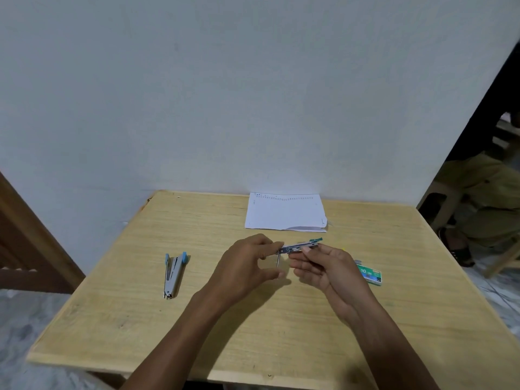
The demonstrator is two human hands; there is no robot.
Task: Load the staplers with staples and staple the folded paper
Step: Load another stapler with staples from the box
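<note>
Above the middle of the wooden table point(140, 319) I hold a small metal stapler point(299, 246) with a green tail between both hands. My left hand point(247, 263) pinches its left end, where a thin metal rod hangs down. My right hand point(323, 266) grips its middle and right part from below. A second stapler point(174, 273), grey with blue tips, lies open on the table to the left, apart from my hands. The folded white paper point(285, 211) lies at the table's far edge. A green staple box point(369, 273) lies just right of my right hand.
A pale wall rises right behind the table. At the right, past the table edge, a person in olive clothes point(486, 192) sits on a stool. A brown wooden door frame point(31, 243) stands at the left. Patterned floor shows on both sides.
</note>
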